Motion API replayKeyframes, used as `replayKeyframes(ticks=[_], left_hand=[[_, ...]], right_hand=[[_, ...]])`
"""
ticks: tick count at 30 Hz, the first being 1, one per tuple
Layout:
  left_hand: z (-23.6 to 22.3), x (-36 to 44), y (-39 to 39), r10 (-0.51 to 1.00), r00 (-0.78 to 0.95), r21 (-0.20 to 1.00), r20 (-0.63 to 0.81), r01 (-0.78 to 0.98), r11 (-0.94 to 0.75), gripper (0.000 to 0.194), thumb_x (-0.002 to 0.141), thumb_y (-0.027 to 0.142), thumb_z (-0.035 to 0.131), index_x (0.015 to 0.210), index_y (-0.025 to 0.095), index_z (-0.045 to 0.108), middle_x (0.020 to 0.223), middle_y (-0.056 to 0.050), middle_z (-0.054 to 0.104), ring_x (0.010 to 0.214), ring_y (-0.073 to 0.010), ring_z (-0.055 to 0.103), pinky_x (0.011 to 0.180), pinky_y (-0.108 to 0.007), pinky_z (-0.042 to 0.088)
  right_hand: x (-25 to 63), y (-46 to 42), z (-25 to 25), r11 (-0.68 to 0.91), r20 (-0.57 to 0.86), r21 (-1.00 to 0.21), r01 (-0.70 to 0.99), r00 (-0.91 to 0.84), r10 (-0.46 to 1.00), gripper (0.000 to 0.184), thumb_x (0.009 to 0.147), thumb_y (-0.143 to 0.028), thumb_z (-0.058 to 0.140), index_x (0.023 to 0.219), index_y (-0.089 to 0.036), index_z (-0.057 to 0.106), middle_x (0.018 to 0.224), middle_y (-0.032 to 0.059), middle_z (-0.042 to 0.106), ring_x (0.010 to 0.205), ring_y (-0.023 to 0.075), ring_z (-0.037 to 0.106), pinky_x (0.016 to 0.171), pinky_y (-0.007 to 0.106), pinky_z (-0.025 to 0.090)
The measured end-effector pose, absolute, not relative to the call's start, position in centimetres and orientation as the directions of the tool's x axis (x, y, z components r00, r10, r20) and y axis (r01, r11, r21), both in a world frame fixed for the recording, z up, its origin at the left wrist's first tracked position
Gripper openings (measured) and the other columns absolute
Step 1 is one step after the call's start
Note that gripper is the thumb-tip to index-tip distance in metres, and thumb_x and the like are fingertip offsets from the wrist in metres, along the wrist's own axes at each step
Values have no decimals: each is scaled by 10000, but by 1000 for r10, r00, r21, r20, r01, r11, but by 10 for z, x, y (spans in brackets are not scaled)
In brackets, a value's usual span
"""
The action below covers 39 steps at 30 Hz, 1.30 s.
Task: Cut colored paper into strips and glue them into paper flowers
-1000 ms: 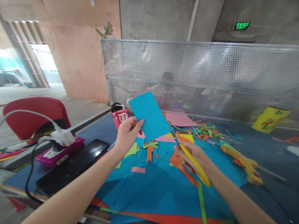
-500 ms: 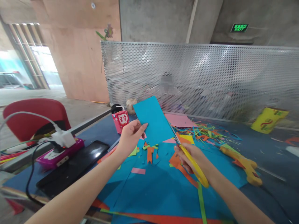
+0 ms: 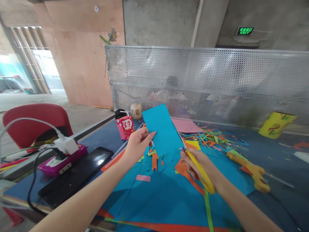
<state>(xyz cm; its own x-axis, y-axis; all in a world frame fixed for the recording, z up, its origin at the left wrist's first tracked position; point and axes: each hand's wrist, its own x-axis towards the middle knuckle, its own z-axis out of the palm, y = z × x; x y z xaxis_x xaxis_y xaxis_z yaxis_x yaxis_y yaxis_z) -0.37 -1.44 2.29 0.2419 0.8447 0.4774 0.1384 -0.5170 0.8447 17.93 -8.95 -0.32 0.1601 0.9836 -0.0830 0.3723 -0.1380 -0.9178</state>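
A sheet of blue paper (image 3: 162, 127) is pinched at its left edge by my left hand (image 3: 139, 141), raised above the table. Yellow-handled scissors (image 3: 200, 170) sit in my right hand (image 3: 196, 162), their blades lying along the sheet's right edge. How far the blades are apart I cannot make out. Beneath both hands lies a large blue sheet (image 3: 154, 199), scattered with orange, green and blue scraps and a small pink strip (image 3: 143, 178). An orange strip (image 3: 154, 161) lies below the held paper.
A yellow glue gun (image 3: 251, 170) lies on the right, near paper shreds (image 3: 214, 137). At left are a black phone (image 3: 77, 174), a purple power strip (image 3: 62, 161) and a red drink carton (image 3: 125, 127). A perforated metal screen (image 3: 205, 80) stands behind, with a person beyond it.
My left hand and the blue paper have shifted slightly to the right. The sheet now overlaps the scissor blades at a different place, while my right hand stays almost where it was.
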Motion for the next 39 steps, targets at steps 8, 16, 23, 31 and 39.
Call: replayKeyframes(ticks=[8, 16, 23, 31, 39], left_hand=[[22, -4, -14, 853, 253, 861, 456, 117, -495, 213, 742, 287, 533, 586, 177, 440, 459, 50, 493, 453, -80, 499, 460, -193, 391], [18, -2, -15, 821, 357, 863, 445, 74, -500, 155, 747, 315, 532, 761, 161, 543, 555, 33, 537, 465, -88, 492, 480, -217, 408], [15, -2, -13, 820, 366, 859, 440, 96, -504, 172, 755, 328, 527, 768, 157, 538, 560, 27, 538, 465, -91, 496, 487, -221, 409], [14, -1, -14, 833, 353, 864, 427, 113, -491, 199, 748, 324, 529, 817, 139, 551, 621, -6, 584, 484, -99, 496, 497, -239, 420], [17, -1, -17, 843, 350, 864, 408, 150, -481, 224, 736, 306, 535, 587, 174, 434, 466, 48, 477, 456, -90, 485, 465, -213, 384]], right_hand=[[176, -90, 1, -209, -147, -914, 346, 196, 969, 304, 706, -493, 473, 633, -214, 378, 315, -106, 323, 212, 63, 304, 235, 176, 230], [179, -90, -7, -64, -15, -942, 328, 149, 989, 325, 678, -509, 492, 753, -200, 421, 397, -109, 366, 250, 54, 328, 262, 173, 252], [180, -88, -5, -159, -130, -963, 217, 143, 981, 269, 691, -457, 495, 730, -205, 409, 347, -114, 358, 207, 60, 318, 229, 172, 243], [173, -93, -2, -164, -117, -957, 238, 198, 973, 295, 698, -465, 504, 624, -202, 392, 353, -102, 357, 217, 48, 336, 227, 164, 269], [175, -96, 0, -59, -37, -974, 219, 102, 994, 329, 662, -488, 532, 754, -200, 401, 406, -121, 370, 252, 37, 344, 259, 151, 264]])
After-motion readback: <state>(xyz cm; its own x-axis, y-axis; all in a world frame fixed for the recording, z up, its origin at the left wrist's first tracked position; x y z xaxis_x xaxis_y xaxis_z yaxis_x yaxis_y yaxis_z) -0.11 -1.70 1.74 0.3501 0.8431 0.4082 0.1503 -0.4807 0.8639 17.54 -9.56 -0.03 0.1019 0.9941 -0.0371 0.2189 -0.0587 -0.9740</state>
